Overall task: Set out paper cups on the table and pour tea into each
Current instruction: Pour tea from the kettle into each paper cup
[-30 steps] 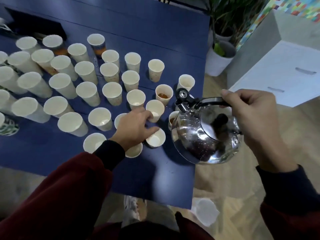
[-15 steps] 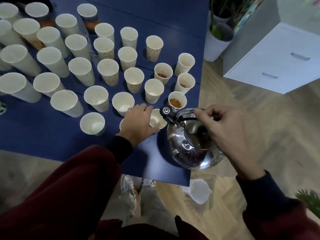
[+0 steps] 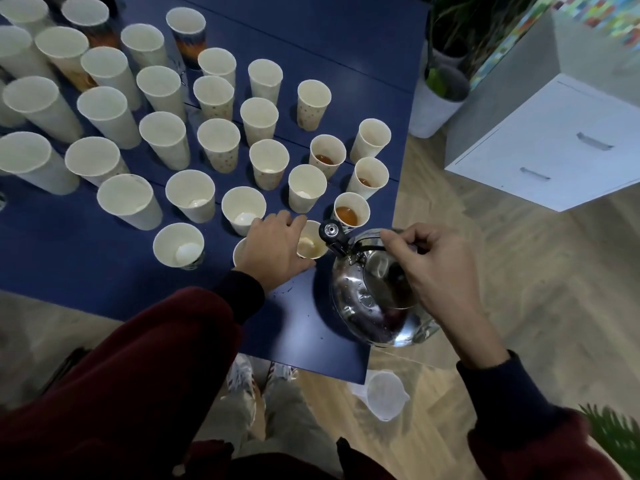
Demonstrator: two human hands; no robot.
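Several white paper cups stand on the blue table (image 3: 86,271). My left hand (image 3: 273,249) grips one cup (image 3: 310,241) near the table's front right corner, and another cup is partly hidden under it. My right hand (image 3: 436,268) grips the handle of a shiny steel kettle (image 3: 370,299), tilted with its spout (image 3: 330,233) at the held cup's rim. Three cups close by hold brown tea, the nearest (image 3: 350,211) just beyond the spout. The other cups look empty.
A white cabinet with drawers (image 3: 554,147) stands on the wooden floor to the right. A potted plant in a white pot (image 3: 433,105) is beyond the table's right edge. A clear plastic jug (image 3: 384,396) lies on the floor under the table corner.
The kettle has come down and left, so its spout now sits at the rim of the cup my left hand grips. The view has tipped down and nearer.
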